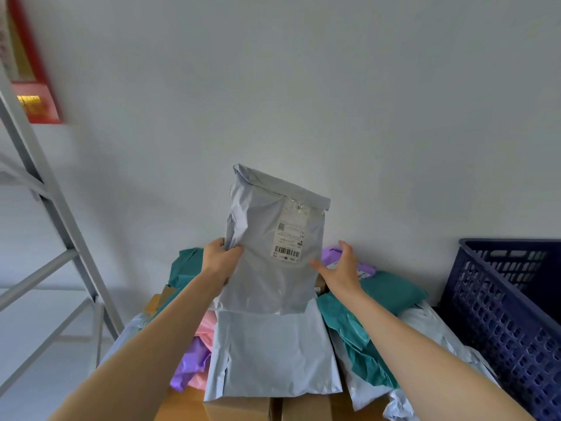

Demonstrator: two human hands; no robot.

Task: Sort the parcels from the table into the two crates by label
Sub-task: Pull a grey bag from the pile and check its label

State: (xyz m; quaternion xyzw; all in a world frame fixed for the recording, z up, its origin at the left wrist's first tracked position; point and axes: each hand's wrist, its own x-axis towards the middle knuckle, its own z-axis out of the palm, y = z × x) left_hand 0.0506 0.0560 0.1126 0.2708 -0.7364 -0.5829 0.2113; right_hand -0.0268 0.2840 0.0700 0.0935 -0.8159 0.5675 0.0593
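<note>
The dark blue perforated plastic crate (510, 314) stands at the right, beside the heap of teal, purple, pink and grey mailers (373, 302). Above that heap a grey plastic mailer bag (273, 244) is held upright, its white barcode label (288, 241) facing the person. The step appears to be reading the label; next comes choosing a crate. The left hand (220, 258) pinches the bag's left edge; the right hand (340, 268) is spread wide, thumb just at the bag's edge.

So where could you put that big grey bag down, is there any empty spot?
Hardly any on the table: teal, purple, pink and pale grey mailers overlap, cardboard boxes line the near edge. The roomiest opening is the blue crate on the right. The left hand grips the grey bag; the right hand is open beside it.
</note>
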